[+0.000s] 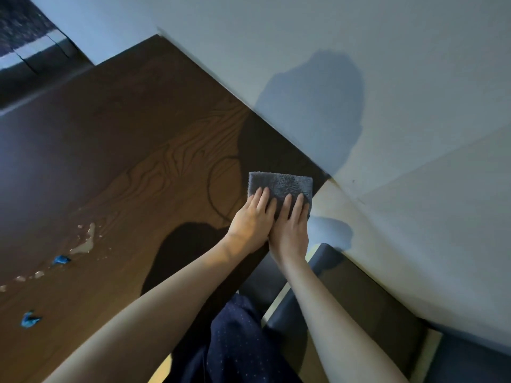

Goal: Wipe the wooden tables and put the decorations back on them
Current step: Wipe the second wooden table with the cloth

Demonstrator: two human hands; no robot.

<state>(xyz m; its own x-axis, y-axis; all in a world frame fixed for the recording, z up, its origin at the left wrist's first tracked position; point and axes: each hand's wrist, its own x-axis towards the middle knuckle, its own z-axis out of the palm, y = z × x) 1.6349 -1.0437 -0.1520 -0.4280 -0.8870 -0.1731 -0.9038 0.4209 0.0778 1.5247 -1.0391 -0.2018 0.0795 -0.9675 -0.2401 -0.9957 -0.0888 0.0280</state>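
Two hands flat on one folded grey fluffy cloth [279, 186], side by side. Left hand [250, 222] and right hand [290, 230] with fingers straight and spread a little, pressing down, not pinching. Likely so for a hard, even push while wiping. Cloth at the far right corner of the dark brown wooden bench [124, 150], close by the pale wall [387, 64]. Small wet puddle [85, 241] and two blue scraps [60, 259] well apart to the left, not yet wiped. No decorations in view.

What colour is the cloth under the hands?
The cloth is grey and fluffy, seen clearly in the head view, on the dark wooden table.
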